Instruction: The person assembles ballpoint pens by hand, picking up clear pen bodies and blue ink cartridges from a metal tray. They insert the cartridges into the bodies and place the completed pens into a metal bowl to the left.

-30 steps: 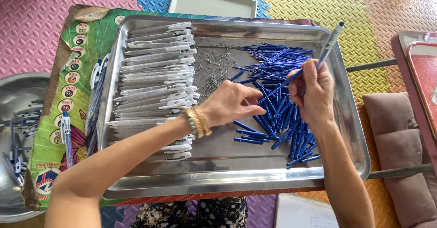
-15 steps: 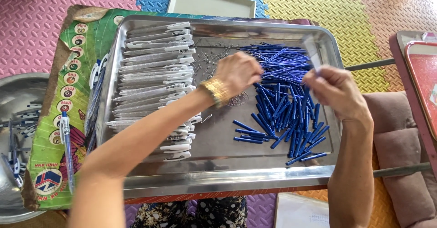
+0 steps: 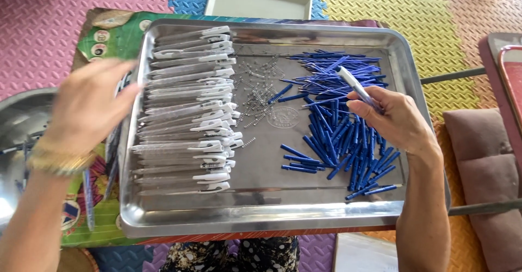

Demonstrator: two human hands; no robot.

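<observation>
Left hand moved off tray, right hand keeps pen

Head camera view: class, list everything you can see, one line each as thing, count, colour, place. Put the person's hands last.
Tray: one, silver metal, centre.
Pen barrels: many, clear with white clips, tray's left side.
Refills: many, blue, tray's right side.
Springs: many, tiny, metal, tray's middle.
Bowl: one, metal, far left.
Cushion: one, brown, right edge.
Foam mats: several, pink, blue, yellow, floor.
Left hand: blurred, at tray's left rim.
Right hand: holding one pen.
</observation>
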